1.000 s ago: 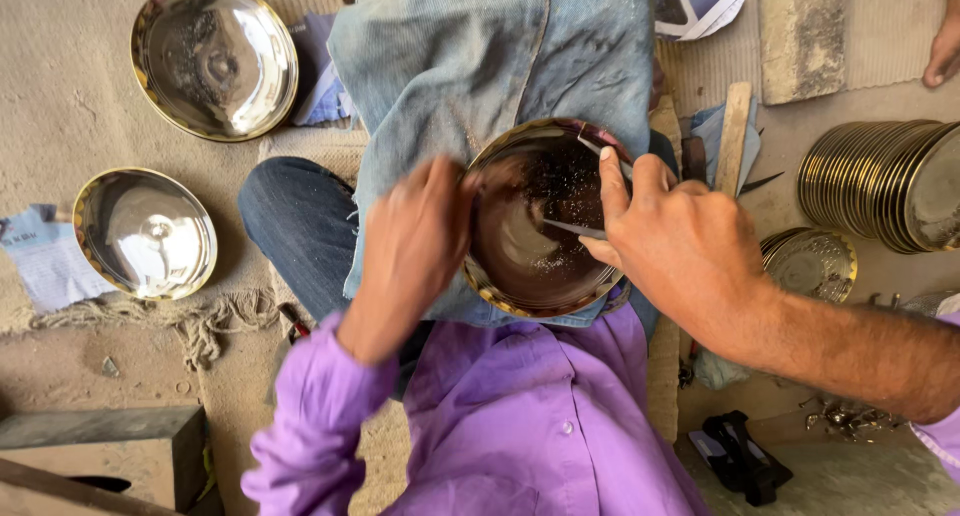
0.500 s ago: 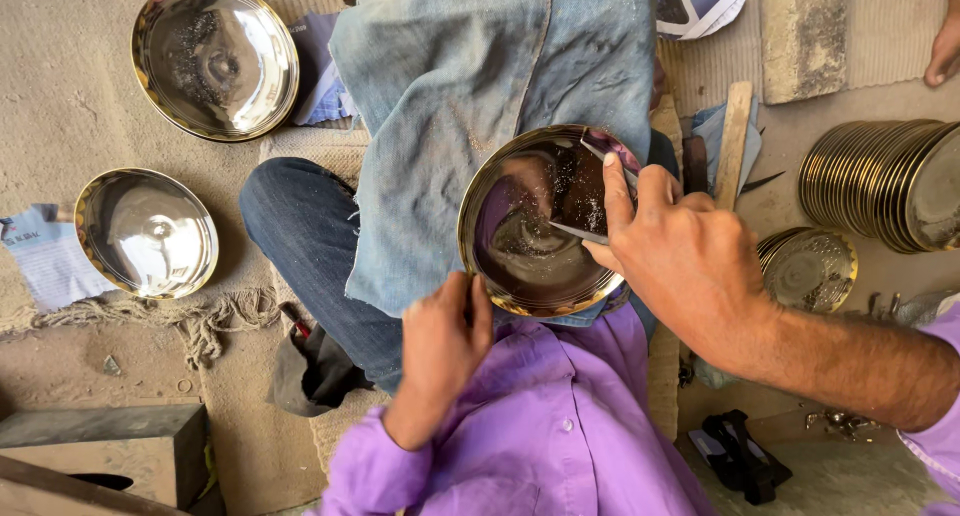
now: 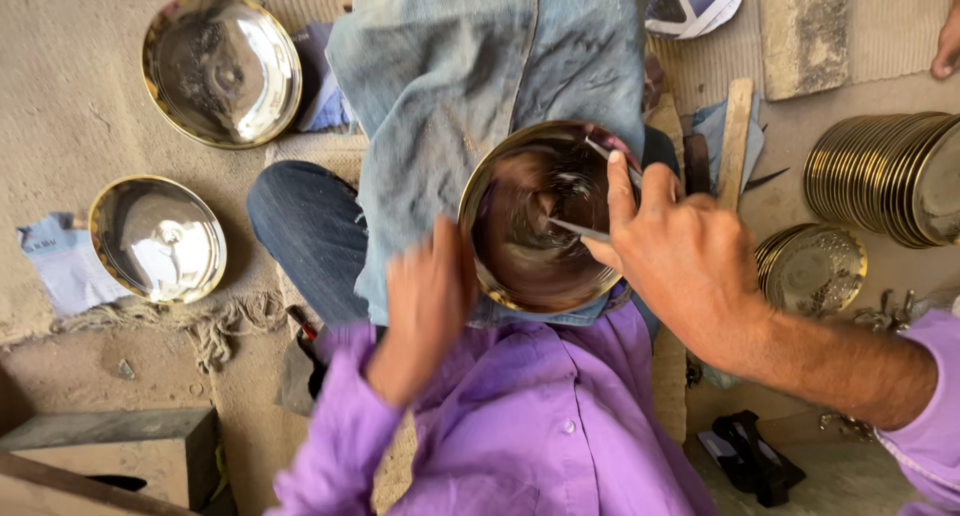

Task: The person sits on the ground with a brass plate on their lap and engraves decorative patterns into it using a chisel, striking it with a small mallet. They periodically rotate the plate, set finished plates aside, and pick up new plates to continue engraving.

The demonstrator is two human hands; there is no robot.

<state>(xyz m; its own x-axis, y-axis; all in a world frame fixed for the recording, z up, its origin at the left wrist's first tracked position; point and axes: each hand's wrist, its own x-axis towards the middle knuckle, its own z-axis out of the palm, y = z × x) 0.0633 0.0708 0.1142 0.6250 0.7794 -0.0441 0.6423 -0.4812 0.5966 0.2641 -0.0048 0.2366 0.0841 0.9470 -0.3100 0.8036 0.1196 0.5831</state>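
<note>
Purple button-up shirt (image 3: 560,446), lower centre of frame; small pale button visible on the placket, fabric creased. Long sleeves: left sleeve (image 3: 335,426) runs to the wrist at lower left, right sleeve (image 3: 925,416) ends in a stitched cuff at the right edge, forearm bare above it. Dark blue jeans (image 3: 305,231) at centre left. Faded, stained light-blue denim cloth (image 3: 480,86) draped over the lap, upper centre. Left hand (image 3: 425,301) motion-blurred; right hand (image 3: 690,261) sharp, bare, no rings or watch.
</note>
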